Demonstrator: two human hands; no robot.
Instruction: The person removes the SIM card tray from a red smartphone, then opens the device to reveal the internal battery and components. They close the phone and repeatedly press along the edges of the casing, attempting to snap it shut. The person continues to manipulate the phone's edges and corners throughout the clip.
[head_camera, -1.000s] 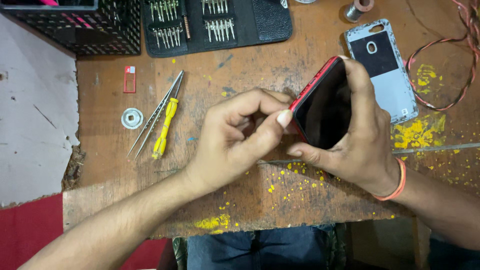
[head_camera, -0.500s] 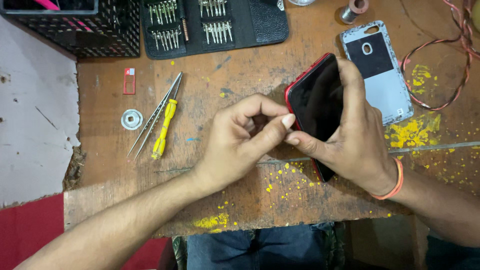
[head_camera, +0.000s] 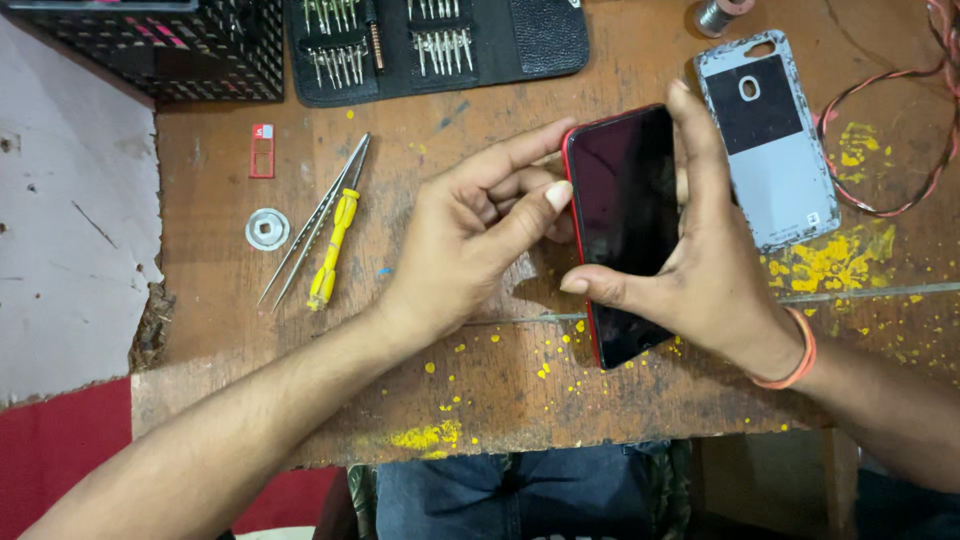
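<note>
With your right hand (head_camera: 715, 280) gripping the red phone (head_camera: 625, 225) upright over the wooden table (head_camera: 480, 400), keep it steady while your left hand (head_camera: 470, 245), thumb and finger pinching its left edge, works gently.

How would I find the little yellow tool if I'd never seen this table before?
Start at the black case of screwdriver bits at the top of the wooden table. Just below it, left of the left hand, lie metal tweezers and the yellow-handled screwdriver side by side. It is the only yellow tool; the tweezers are bare silver.
</note>
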